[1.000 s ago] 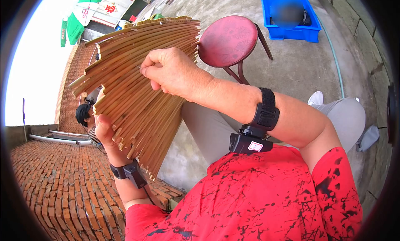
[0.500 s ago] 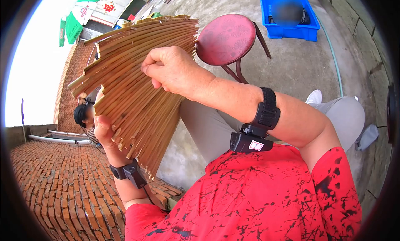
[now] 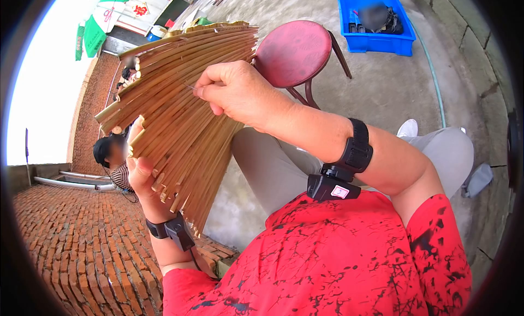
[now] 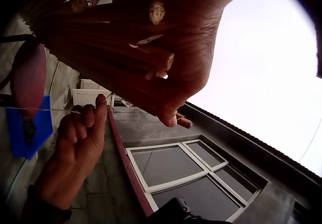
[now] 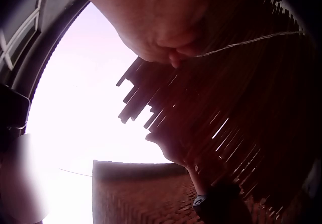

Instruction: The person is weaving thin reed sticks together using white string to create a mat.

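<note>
A fan-shaped mat of dry straw-coloured stalks [image 3: 180, 97], strung side by side, is held up in front of the chest. My left hand [image 3: 143, 177] grips its lower left edge, thumb in front and the other fingers hidden behind. Over the middle of the stalks, my right hand [image 3: 234, 92] pinches a thin strand between thumb and forefinger. In the right wrist view this appears as pale twine [image 5: 246, 43] running from the fingertips across the mat. The left wrist view shows the right hand [image 4: 78, 143] beside the mat's edge, with the twine [image 4: 40, 109] trailing off towards the stool.
A round red stool [image 3: 295, 53] stands just beyond the mat. Further off, a blue crate [image 3: 379, 42] holds dark items, with a hose [image 3: 431, 70] beside it. A brick wall [image 3: 82, 234] lies at the left, and a person in a dark cap [image 3: 109, 152] is behind the mat.
My right hand has shifted slightly to the right over the stalks, still pinching the strand. The left hand keeps its grip, and the mat has tipped a little. The head view has turned slightly.
</note>
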A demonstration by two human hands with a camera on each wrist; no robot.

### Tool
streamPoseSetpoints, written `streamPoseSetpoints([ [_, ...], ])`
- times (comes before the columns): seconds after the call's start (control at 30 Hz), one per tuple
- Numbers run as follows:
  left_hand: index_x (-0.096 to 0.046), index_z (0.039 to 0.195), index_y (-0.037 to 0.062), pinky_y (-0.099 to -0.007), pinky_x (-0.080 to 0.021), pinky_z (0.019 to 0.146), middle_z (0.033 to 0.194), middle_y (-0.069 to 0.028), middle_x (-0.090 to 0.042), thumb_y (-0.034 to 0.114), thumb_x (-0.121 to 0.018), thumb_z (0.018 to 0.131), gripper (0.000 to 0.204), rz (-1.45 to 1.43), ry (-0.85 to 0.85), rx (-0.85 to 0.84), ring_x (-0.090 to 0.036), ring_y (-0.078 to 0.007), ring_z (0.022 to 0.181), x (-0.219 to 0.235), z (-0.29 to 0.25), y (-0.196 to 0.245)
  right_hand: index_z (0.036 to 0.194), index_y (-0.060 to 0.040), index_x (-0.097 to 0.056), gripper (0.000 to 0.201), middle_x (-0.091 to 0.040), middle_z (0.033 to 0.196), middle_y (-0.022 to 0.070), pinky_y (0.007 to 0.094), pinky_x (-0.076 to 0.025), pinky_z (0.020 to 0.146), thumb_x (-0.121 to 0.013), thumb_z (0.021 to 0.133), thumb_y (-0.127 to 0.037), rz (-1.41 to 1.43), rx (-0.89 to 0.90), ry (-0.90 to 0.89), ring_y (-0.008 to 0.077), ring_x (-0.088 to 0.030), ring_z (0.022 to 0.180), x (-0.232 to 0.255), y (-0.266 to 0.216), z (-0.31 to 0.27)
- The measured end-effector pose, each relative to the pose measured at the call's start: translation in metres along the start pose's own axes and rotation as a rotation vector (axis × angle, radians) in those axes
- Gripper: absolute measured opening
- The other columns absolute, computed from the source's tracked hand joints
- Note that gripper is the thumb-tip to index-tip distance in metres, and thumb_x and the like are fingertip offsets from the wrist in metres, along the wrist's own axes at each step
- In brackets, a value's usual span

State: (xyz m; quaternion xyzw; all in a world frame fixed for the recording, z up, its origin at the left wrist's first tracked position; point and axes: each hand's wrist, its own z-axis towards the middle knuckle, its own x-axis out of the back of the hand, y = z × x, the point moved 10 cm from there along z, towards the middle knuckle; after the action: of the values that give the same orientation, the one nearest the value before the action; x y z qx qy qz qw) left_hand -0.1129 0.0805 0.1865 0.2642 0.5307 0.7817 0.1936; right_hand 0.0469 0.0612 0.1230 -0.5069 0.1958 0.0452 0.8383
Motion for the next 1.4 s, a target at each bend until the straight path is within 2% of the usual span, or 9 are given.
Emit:
streamPoseSetpoints([
  [0.17, -0.044, 0.122, -0.0073, -0.0366, -0.033, 0.097, 0.123, -0.0180, -0.046, 0.043, -0.081, 0.055, 0.091, -0.017, -0.105, 0.039, -0.046, -0.0265, 0.114, -0.062, -0.024, -0.017, 0.085, 0.0012, -0.062, 0.012, -0.051, 0.058, -0.0007, 0.0212, -0.037, 0.046, -0.054, 0.082, -0.008, -0.039, -0.183, -0.076, 0.0061, -0.046, 0.049, 0.035, 0.008, -0.048],
  [0.3, -0.050, 0.119, -0.0009, -0.0442, -0.031, 0.096, 0.124, -0.0233, -0.043, 0.043, -0.077, 0.057, 0.081, 0.593, -0.478, -0.388, -0.040, -0.0375, 0.114, -0.121, -0.047, -0.014, 0.089, -0.0035, -0.062, 0.011, -0.048, 0.059, -0.0050, 0.0182, -0.031, 0.044, -0.053, 0.085, -0.009, -0.027, -0.309, 0.055, 0.0021, -0.040, 0.050, 0.084, 0.041, -0.098],
  [0.37, -0.049, 0.120, -0.0023, -0.0445, -0.030, 0.096, 0.127, -0.0231, -0.041, 0.050, -0.073, 0.060, 0.083, 0.692, -0.500, -0.417, -0.040, -0.0373, 0.114, -0.140, -0.059, -0.023, 0.089, -0.0032, -0.062, 0.012, -0.051, 0.062, -0.0051, 0.0177, -0.030, 0.044, -0.055, 0.084, -0.011, -0.163, -0.264, 0.055, 0.0013, -0.042, 0.052, 0.111, 0.054, -0.121],
  [0.5, -0.049, 0.121, 0.0009, -0.0465, -0.032, 0.093, 0.128, -0.0240, -0.039, 0.043, -0.074, 0.060, 0.078, 0.623, -0.472, -0.431, -0.040, -0.0405, 0.110, -0.153, -0.067, -0.035, 0.098, -0.0008, -0.059, 0.017, -0.060, 0.084, 0.0004, 0.0201, -0.044, 0.058, -0.053, 0.085, -0.009, 0.168, -0.434, 0.276, 0.0047, -0.054, 0.072, 0.129, 0.072, -0.148],
  [0.57, -0.049, 0.120, 0.0009, -0.0466, -0.033, 0.093, 0.128, -0.0241, -0.039, 0.042, -0.075, 0.059, 0.078, 0.628, -0.473, -0.426, -0.041, -0.0405, 0.110, -0.154, -0.069, -0.037, 0.103, 0.0004, -0.057, 0.020, -0.062, 0.092, 0.0023, 0.0225, -0.046, 0.066, -0.051, 0.085, -0.006, 0.096, -0.416, 0.256, 0.0089, -0.056, 0.081, 0.134, 0.071, -0.148],
  [0.63, -0.049, 0.120, 0.0008, -0.0467, -0.033, 0.092, 0.128, -0.0241, -0.039, 0.041, -0.075, 0.058, 0.078, 0.643, -0.476, -0.424, -0.041, -0.0404, 0.109, -0.155, -0.069, -0.038, 0.115, -0.0008, -0.051, 0.033, -0.059, 0.106, 0.0050, 0.0259, -0.045, 0.077, -0.054, 0.085, -0.014, -0.335, -0.280, 0.052, 0.0134, -0.055, 0.095, 0.132, 0.062, -0.146],
  [0.93, -0.051, 0.118, 0.0002, -0.0464, -0.035, 0.090, 0.126, -0.0242, -0.041, 0.039, -0.071, 0.058, 0.074, 0.628, -0.481, -0.397, -0.044, -0.0407, 0.107, -0.161, -0.076, -0.044, 0.127, -0.0031, -0.039, 0.053, -0.050, 0.122, 0.0078, 0.0299, -0.039, 0.092, -0.058, 0.084, -0.028, -0.129, -0.450, 0.340, 0.0167, -0.047, 0.111, 0.116, 0.025, -0.177],
  [1.03, -0.051, 0.117, -0.0002, -0.0465, -0.036, 0.088, 0.126, -0.0247, -0.041, 0.035, -0.070, 0.057, 0.073, 0.625, -0.489, -0.394, -0.044, -0.0406, 0.106, -0.162, -0.077, -0.047, 0.135, -0.0050, -0.029, 0.071, -0.040, 0.131, 0.0089, 0.0322, -0.032, 0.100, -0.059, 0.081, -0.041, -0.040, -0.607, 0.256, 0.0182, -0.039, 0.120, 0.121, 0.034, -0.193],
  [1.4, -0.050, 0.119, 0.0001, -0.0452, -0.037, 0.084, 0.126, -0.0246, -0.040, 0.030, -0.071, 0.052, 0.077, 0.577, -0.481, -0.364, -0.045, -0.0390, 0.105, -0.162, -0.080, -0.050, 0.135, -0.0049, -0.029, 0.072, -0.041, 0.131, 0.0088, 0.0318, -0.033, 0.099, -0.060, 0.081, -0.042, 0.025, -0.678, 0.177, 0.0185, -0.040, 0.119, 0.115, 0.039, -0.197],
])
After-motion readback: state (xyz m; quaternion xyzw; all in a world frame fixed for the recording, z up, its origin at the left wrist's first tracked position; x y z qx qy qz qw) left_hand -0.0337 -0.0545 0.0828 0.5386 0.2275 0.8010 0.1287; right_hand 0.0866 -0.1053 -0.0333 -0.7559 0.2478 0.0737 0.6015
